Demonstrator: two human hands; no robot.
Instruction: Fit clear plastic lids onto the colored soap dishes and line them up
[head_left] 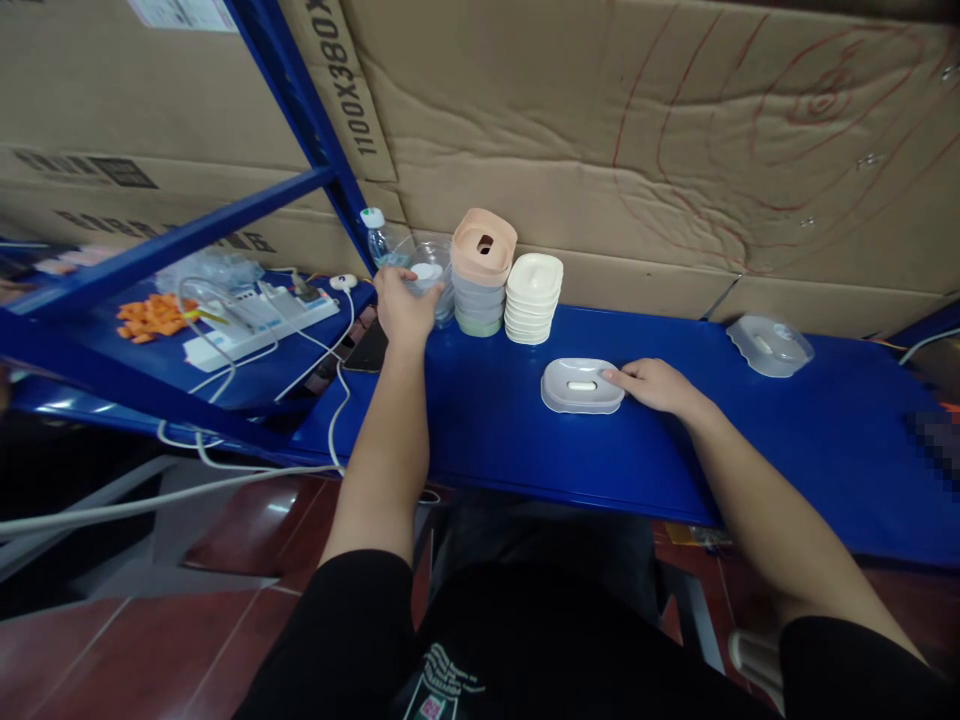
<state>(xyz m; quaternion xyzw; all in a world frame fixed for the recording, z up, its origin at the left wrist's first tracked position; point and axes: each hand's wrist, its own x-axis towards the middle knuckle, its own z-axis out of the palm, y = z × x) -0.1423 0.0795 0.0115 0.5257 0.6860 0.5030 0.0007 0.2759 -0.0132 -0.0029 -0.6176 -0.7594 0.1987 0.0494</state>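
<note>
Take the cream stack [534, 300] as your landmark. The tray [559, 390], grey with a pale bar at its middle, sits flat on the surface [487, 430], nearer to you than the cream stack and slightly right of it. Your right hand [654, 385] is nearly closed, pinching the tray's right end with the thumb over the rim, probably to steady it while your other arm is stretched out. Your left hand [409, 308] is at the clear stack [444, 295], well left of the cream stack, thumb and fingers parted; I cannot tell whether they have hold of a piece. The peach-topped stack [484, 255] stands just left of the cream stack. Both are nested upright near the cardboard [600, 215], which likely saves room and leaves space in front. Well to the cream stack's right lies a covered tray [771, 347], apart from the others.
</note>
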